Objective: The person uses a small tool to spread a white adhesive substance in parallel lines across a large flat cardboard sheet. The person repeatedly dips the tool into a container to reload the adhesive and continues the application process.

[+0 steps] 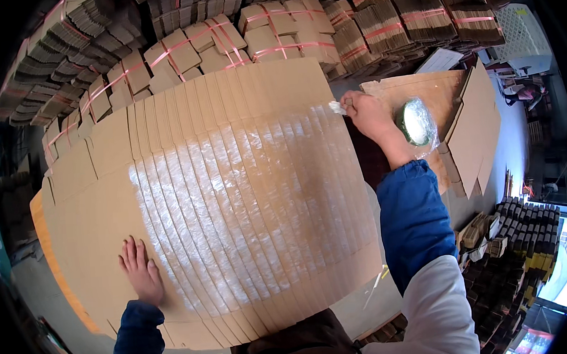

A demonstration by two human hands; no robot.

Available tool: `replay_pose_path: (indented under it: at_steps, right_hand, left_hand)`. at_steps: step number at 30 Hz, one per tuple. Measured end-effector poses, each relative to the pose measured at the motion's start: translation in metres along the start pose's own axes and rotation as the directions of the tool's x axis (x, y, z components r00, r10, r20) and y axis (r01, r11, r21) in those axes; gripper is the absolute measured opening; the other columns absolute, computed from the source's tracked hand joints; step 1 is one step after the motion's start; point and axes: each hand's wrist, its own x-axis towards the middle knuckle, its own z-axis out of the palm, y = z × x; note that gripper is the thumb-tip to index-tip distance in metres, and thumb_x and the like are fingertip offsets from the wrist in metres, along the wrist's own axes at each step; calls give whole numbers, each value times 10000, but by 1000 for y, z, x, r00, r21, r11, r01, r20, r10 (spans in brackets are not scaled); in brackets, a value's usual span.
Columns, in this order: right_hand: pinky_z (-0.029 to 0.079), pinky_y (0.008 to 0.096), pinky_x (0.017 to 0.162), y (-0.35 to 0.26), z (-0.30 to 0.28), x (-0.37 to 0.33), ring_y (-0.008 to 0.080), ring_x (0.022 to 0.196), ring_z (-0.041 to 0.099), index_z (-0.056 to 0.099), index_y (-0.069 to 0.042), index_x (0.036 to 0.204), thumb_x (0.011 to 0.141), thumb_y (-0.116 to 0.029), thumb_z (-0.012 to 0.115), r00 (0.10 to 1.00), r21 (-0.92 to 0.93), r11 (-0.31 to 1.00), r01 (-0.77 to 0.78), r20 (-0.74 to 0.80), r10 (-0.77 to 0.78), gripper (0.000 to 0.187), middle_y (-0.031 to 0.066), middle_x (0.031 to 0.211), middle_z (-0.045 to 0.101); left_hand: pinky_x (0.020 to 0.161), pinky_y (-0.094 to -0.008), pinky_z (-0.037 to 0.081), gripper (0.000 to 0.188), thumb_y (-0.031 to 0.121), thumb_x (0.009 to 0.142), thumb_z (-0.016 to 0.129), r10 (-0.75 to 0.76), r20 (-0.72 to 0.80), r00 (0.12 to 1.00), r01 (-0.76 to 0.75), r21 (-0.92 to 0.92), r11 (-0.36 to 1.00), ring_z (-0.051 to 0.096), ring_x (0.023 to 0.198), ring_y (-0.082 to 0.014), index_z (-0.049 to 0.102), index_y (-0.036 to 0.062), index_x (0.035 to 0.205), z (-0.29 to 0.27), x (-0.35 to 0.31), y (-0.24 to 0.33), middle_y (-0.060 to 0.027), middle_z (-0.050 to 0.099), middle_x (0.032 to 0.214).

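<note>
In front of me lies a fan of overlapping flat cardboard sheets (95, 210), with several parallel edges stepped side by side. A shiny, wet-looking whitish coating (192, 183) covers the middle of the stepped strips. My left hand (142, 269) rests flat on the uncoated cardboard at the left, fingers stretched out. At the far right edge of the sheets, my right hand (366, 113) pinches a small white wad (337, 107), whose kind I cannot make out. Just right of that wrist stands a round green-rimmed container (416, 122) with white contents, partly wrapped in clear plastic.
The container stands on a brown board (382, 90), with folded cardboard pieces (474, 131) leaning at its right. Bundles of cardboard (289, 28) tied with pink strapping line the back. Dark stacked bundles (518, 246) stand at the lower right. A person (526, 93) is far off right.
</note>
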Motion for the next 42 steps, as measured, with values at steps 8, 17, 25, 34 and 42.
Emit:
replay_pose_path:
  at_steps: [8, 17, 25, 34, 42]
  right_hand:
    - [510, 454, 770, -47, 5, -3, 408, 874, 640, 653, -52, 1018, 918, -155, 584, 992, 159, 986, -42, 126, 22, 159, 203, 926, 669]
    - [482, 418, 689, -155, 18, 14, 354, 733, 609, 646, -49, 1031, 916, -144, 576, 959, 363, 916, 170, 154, -239, 165, 182, 770, 622]
    - [458, 398, 631, -177, 17, 29, 310, 628, 571, 662, -58, 1007, 914, -159, 572, 922, 330, 909, 255, 199, -331, 164, 155, 636, 572]
    - [491, 438, 727, -202, 12, 41, 345, 752, 633, 655, -34, 999, 920, -182, 542, 887, 317, 933, 173, 361, -287, 202, 171, 748, 646]
    - [451, 383, 616, -214, 21, 44, 269, 608, 552, 666, -44, 986, 915, -205, 580, 908, 390, 895, 217, 255, -332, 195, 142, 640, 561]
  left_hand:
    - [1187, -569, 71, 525, 154, 951, 412, -18, -13, 1000, 18, -46, 999, 198, 1490, -395, 420, 24, 1459, -8, 0, 2, -182, 291, 1596]
    - [1180, -580, 84, 520, 163, 949, 420, -36, -22, 999, 35, -53, 998, 214, 1483, -391, 433, 52, 1457, -6, -2, 2, -174, 311, 1585]
    - [1176, -589, 93, 527, 165, 937, 440, -37, -25, 999, 36, -40, 999, 223, 1481, -384, 438, 66, 1455, -6, -4, -1, -163, 305, 1591]
    - [1174, -601, 86, 537, 185, 943, 441, -39, -30, 999, 38, -37, 999, 221, 1484, -379, 427, 88, 1471, 0, -4, -3, -155, 299, 1595]
    - [1169, -612, 100, 538, 199, 948, 443, -36, -43, 998, 34, -41, 999, 228, 1483, -366, 424, 102, 1477, -1, -4, -3, -143, 297, 1598]
